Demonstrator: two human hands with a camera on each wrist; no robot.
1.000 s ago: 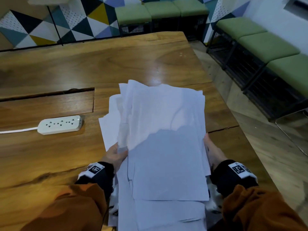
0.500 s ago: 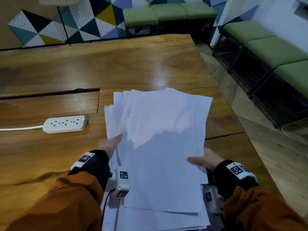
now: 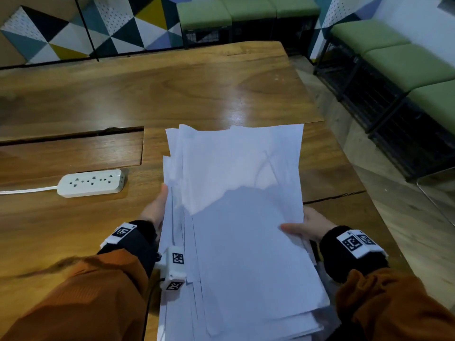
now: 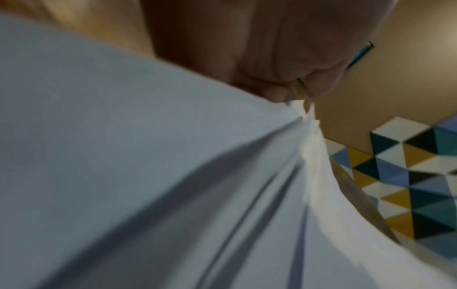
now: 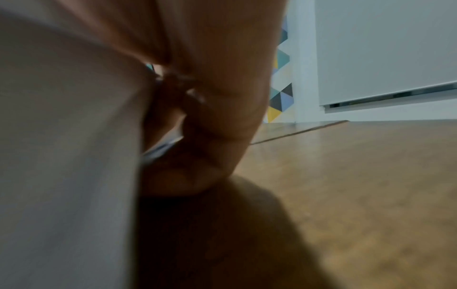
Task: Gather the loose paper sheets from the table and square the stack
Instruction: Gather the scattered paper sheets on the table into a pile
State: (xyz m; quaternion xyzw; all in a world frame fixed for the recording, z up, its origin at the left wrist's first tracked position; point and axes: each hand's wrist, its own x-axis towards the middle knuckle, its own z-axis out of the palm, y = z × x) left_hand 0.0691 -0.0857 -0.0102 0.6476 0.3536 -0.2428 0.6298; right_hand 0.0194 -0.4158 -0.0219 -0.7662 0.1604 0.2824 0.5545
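A loose stack of white paper sheets (image 3: 241, 217) is held tilted above the wooden table (image 3: 172, 94), its left edges still fanned and uneven. My left hand (image 3: 156, 207) lies along the stack's left edge, with the fingers behind the sheets. In the left wrist view the fanned paper (image 4: 173, 195) fills the frame below the left hand (image 4: 272, 58). My right hand (image 3: 307, 226) grips the right edge, thumb on top of the upper sheet. In the right wrist view the curled fingers (image 5: 217, 97) press against the paper (image 5: 61, 136).
A white power strip (image 3: 92, 183) with its cord lies on the table to the left of the paper. A rectangular hatch (image 3: 71, 153) is set in the tabletop behind it. Green benches (image 3: 394, 50) stand to the right and at the back.
The sheets have drawn closer together and the stack has shifted slightly right and up. My right thumb has come onto the top sheet, and my left hand has slid further up the left edge.
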